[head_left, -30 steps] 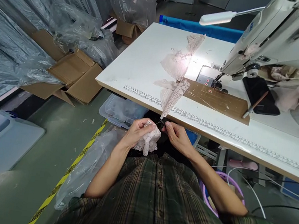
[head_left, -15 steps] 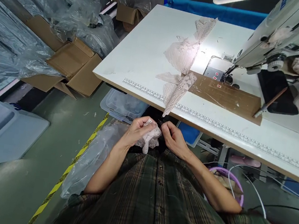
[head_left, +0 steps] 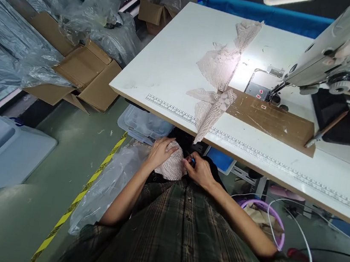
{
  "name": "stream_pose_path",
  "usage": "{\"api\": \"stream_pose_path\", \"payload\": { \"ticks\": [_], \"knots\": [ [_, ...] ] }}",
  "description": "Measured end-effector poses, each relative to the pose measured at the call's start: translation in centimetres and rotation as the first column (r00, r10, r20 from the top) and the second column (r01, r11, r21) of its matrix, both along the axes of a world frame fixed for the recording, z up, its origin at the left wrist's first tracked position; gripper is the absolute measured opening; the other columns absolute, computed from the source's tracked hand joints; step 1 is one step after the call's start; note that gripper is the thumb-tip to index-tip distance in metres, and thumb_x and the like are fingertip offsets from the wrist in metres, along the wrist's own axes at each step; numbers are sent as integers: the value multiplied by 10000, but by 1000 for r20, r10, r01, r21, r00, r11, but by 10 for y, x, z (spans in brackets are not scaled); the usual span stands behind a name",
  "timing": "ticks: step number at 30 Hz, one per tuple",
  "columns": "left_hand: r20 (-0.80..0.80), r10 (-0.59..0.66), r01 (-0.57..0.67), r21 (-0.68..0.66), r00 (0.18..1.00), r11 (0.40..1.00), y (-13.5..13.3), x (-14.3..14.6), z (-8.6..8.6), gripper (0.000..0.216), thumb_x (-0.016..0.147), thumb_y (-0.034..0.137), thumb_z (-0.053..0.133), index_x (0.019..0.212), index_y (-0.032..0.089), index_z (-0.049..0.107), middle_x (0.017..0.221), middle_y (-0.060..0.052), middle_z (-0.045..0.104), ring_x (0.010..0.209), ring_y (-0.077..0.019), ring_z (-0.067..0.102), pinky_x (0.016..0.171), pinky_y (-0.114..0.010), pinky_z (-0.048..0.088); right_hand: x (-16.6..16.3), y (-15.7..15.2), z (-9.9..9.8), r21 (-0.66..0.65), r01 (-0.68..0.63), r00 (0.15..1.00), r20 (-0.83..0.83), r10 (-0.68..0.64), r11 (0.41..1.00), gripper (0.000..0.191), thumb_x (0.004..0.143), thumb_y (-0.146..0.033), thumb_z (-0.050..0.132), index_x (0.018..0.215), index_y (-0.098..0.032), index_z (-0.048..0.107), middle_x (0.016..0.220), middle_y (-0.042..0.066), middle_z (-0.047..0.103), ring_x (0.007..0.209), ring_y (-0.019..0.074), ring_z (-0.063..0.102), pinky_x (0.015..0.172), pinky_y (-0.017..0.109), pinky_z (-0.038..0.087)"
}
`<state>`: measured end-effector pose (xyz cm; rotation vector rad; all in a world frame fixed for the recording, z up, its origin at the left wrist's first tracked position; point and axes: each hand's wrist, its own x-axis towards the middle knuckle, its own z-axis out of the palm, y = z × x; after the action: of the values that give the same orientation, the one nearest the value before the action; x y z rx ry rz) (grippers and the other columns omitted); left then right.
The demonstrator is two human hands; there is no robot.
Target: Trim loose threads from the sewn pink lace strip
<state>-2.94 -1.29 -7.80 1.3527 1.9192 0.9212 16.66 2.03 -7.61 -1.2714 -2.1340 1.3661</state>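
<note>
My left hand (head_left: 160, 151) rests on a bundle of pale pink lace (head_left: 172, 168) in my lap and grips it. My right hand (head_left: 199, 171) is closed beside the bundle around a small dark tool with a blue part (head_left: 192, 160), its tip at the lace. A chain of more lace pieces (head_left: 217, 86) lies on the white sewing table (head_left: 168, 57) and hangs over its front edge just above my hands. The sewing machine (head_left: 340, 54) stands at the right of the table.
A brown board (head_left: 273, 118) lies by the needle plate. Under the table stand a clear plastic bin (head_left: 143, 124) and a purple basket (head_left: 264, 211) with a white cable. Open cardboard boxes (head_left: 82, 73), plastic-wrapped bundles and a grey lid sit left; a yellow striped line crosses the floor.
My hands have sunk lower into my lap and come closer together; the lace bundle now lies spread under my left hand. My head has shifted, so the table sits higher and further right in view.
</note>
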Motion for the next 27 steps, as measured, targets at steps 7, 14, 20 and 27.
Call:
{"api": "stream_pose_path", "payload": {
  "ticks": [7,14,20,27],
  "knots": [
    [291,-205,173,130,934,976,25,28,57,393,816,527,636,942,159,690,768,-34,660,679,-151,566,652,-253,431,28,1,52,87,-14,982,-184,30,996,282,914,-384,522,700,-214,452,609,-36,460,566,113,404,555,243,346],
    [-89,-424,433,198,901,879,5,49,87,296,822,238,582,550,184,479,518,37,442,501,-100,373,556,-267,284,34,2,101,237,72,934,-357,18,969,142,894,-289,554,783,-200,547,623,-26,514,543,100,433,531,234,359],
    [-362,-657,726,87,661,682,-59,50,76,235,745,101,538,548,197,453,522,15,500,495,-121,407,571,-293,304,21,-5,77,142,180,968,-203,-149,973,281,822,-437,649,773,-209,491,616,-30,509,521,100,408,511,237,346],
    [-39,-435,429,270,900,862,-45,26,79,258,793,440,693,922,218,676,889,-70,658,827,-211,599,765,-332,447,14,-15,74,74,86,968,-242,-66,993,92,867,-277,525,809,-206,535,624,-28,499,559,111,415,550,239,357]
  ]
}}
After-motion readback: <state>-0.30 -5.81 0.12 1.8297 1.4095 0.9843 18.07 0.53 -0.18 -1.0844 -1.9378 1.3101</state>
